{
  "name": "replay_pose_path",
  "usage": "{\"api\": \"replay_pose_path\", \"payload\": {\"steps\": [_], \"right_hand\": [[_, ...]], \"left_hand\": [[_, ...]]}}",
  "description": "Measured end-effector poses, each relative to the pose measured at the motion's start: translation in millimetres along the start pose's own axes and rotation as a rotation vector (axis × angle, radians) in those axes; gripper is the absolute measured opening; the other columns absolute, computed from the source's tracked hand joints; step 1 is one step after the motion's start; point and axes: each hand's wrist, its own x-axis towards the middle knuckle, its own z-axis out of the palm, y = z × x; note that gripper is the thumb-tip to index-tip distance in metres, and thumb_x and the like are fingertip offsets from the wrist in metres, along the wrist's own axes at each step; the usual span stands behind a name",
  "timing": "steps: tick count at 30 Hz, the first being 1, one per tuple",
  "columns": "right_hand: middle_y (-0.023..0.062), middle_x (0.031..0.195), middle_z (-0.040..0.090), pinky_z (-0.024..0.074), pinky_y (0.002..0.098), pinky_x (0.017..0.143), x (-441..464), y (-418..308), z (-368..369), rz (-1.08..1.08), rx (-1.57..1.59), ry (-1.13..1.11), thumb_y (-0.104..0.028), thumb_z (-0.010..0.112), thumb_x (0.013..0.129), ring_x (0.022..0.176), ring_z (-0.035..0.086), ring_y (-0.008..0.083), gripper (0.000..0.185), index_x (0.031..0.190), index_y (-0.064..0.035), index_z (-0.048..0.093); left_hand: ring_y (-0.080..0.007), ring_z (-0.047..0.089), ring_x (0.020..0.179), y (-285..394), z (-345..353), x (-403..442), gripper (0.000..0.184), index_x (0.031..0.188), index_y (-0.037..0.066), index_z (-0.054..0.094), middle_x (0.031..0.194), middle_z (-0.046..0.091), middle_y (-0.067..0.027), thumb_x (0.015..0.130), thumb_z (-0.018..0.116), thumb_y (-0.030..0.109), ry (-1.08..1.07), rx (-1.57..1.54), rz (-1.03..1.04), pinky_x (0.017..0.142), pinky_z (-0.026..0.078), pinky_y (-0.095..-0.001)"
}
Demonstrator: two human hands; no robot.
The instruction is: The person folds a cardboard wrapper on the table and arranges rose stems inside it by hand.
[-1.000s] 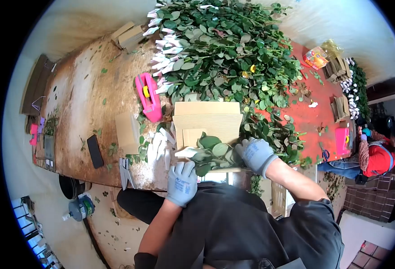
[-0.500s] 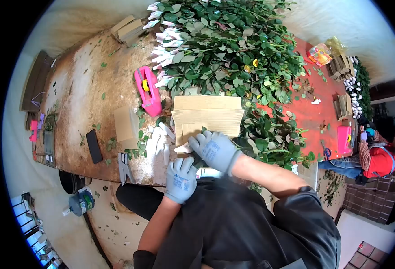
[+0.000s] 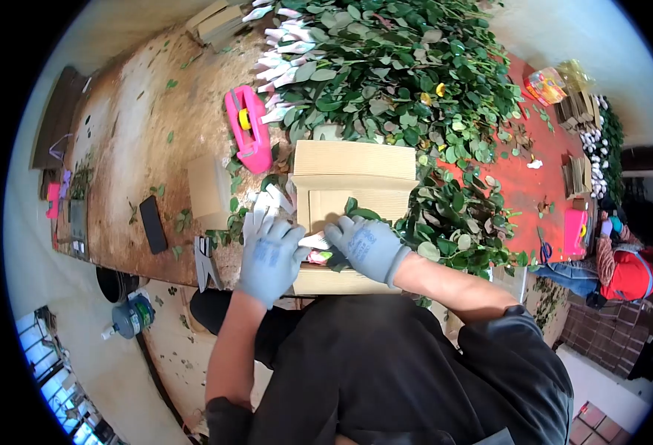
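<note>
A corrugated cardboard wrapper (image 3: pixel 356 162) lies open before me, its lower flap (image 3: pixel 345 282) near my lap. On it rests a rose (image 3: pixel 314 241) whose head is in a white sleeve, with some pink-red showing just below. My gloved right hand (image 3: pixel 367 248) is closed over the rose's leafy stem; the fingertips are partly hidden. At the wrapper's left edge my gloved left hand (image 3: pixel 271 256) has its fingers stretched out, close to the rose head. It partly covers several white-sleeved flower heads (image 3: pixel 267 202).
A large pile of leafy stems (image 3: pixel 393 74) lies behind the wrapper. Left are a pink tape dispenser (image 3: pixel 249 130), cardboard pieces (image 3: pixel 208 193), a phone (image 3: pixel 153 224) and a grey stapler-like tool (image 3: pixel 206 263). A co-worker in red (image 3: pixel 630 271) sits far right.
My left hand has moved left and up, its fingers spreading. The right hand has shifted slightly right, and the wrapper's lower flap now shows below the hands. The view has shifted a little.
</note>
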Motion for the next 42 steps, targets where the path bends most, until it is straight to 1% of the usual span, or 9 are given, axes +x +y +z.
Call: {"api": "replay_pose_path", "payload": {"steps": [9, 14, 15, 20, 26, 33, 38, 40, 42], "right_hand": [[0.0137, 0.111, 0.063, 0.0593, 0.0419, 0.065, 5, -2, -4, 0.069, 0.013, -0.062, -0.019, 0.064, 0.091, 0.088, 0.071, 0.0296, 0.035, 0.122, -0.0063, 0.055], [0.0144, 0.107, 0.064, 0.0592, 0.0413, 0.064, 3, -1, 0, 0.06, -0.017, -0.056, -0.02, 0.065, 0.09, 0.084, 0.072, 0.0297, 0.037, 0.123, -0.0056, 0.054], [0.0147, 0.105, 0.065, 0.0591, 0.0408, 0.063, 4, -1, -2, 0.048, -0.01, -0.075, -0.019, 0.064, 0.09, 0.082, 0.072, 0.0294, 0.037, 0.123, -0.0052, 0.054], [0.0146, 0.1, 0.067, 0.0586, 0.0396, 0.061, 2, -1, 1, 0.007, -0.092, -0.027, -0.016, 0.061, 0.091, 0.077, 0.073, 0.0281, 0.033, 0.122, -0.0046, 0.055], [0.0105, 0.088, 0.065, 0.0543, 0.0365, 0.053, -5, -5, 3, -0.013, -0.109, 0.11, -0.017, 0.06, 0.091, 0.067, 0.07, 0.0238, 0.032, 0.12, -0.0031, 0.057], [0.0143, 0.095, 0.069, 0.0553, 0.0404, 0.062, -3, 7, -1, -0.057, 0.014, -0.039, -0.016, 0.059, 0.092, 0.08, 0.071, 0.0288, 0.029, 0.12, -0.0073, 0.065], [0.0146, 0.107, 0.07, 0.0559, 0.0447, 0.076, 35, 39, -64, -0.218, 0.031, -0.493, -0.017, 0.057, 0.096, 0.091, 0.071, 0.0344, 0.041, 0.135, -0.0078, 0.06], [0.0151, 0.102, 0.07, 0.0557, 0.0446, 0.078, 57, 72, -73, -0.173, 0.249, 0.057, -0.017, 0.057, 0.095, 0.087, 0.07, 0.0361, 0.036, 0.131, -0.0095, 0.061], [0.0169, 0.102, 0.068, 0.0552, 0.0451, 0.079, 93, 101, -107, 0.046, 0.127, 0.291, -0.016, 0.058, 0.095, 0.088, 0.068, 0.0369, 0.029, 0.123, -0.0109, 0.062]], "left_hand": [[-0.0242, 0.063, 0.1, -21, -18, 16, 0.009, 0.092, 0.014, 0.069, 0.094, 0.065, -0.0043, 0.086, 0.064, 0.019, -0.252, 0.376, 0.245, 0.093, 0.046, -0.0447], [-0.0271, 0.061, 0.1, -64, -47, -17, 0.014, 0.093, 0.013, 0.068, 0.098, 0.064, -0.0073, 0.084, 0.067, 0.023, -0.234, 0.587, -0.174, 0.085, 0.044, -0.045], [-0.0297, 0.058, 0.089, -43, -60, -16, 0.019, 0.092, 0.009, 0.062, 0.091, 0.06, -0.0098, 0.083, 0.067, 0.025, -0.106, 0.575, -0.069, 0.079, 0.043, -0.0463], [-0.0291, 0.057, 0.103, 42, -14, -21, 0.037, 0.116, 0.006, 0.067, 0.122, 0.062, -0.0096, 0.082, 0.07, 0.022, -0.154, 0.223, 0.304, 0.089, 0.046, -0.0437], [-0.0223, 0.056, 0.1, 30, 33, -33, 0.035, 0.116, 0.008, 0.071, 0.12, 0.064, -0.0032, 0.083, 0.064, 0.018, -0.041, 0.202, 0.289, 0.082, 0.046, -0.0399], [-0.0272, 0.056, 0.111, 24, 32, -26, 0.042, 0.122, 0.01, 0.071, 0.129, 0.065, -0.0031, 0.082, 0.062, 0.019, -0.029, 0.181, 0.326, 0.084, 0.046, -0.0425], [-0.0272, 0.058, 0.107, 27, 29, -21, 0.04, 0.121, 0.01, 0.072, 0.127, 0.067, -0.0032, 0.082, 0.062, 0.017, -0.018, 0.167, 0.317, 0.082, 0.046, -0.0416], [-0.0264, 0.058, 0.105, 25, 32, -22, 0.04, 0.121, 0.011, 0.072, 0.127, 0.068, -0.0022, 0.082, 0.064, 0.017, 0.004, 0.205, 0.332, 0.081, 0.047, -0.0411], [-0.0261, 0.059, 0.101, 31, 27, -19, 0.037, 0.117, 0.01, 0.072, 0.118, 0.068, -0.0035, 0.08, 0.063, 0.011, -0.005, 0.14, 0.292, 0.084, 0.048, -0.0415]]}}
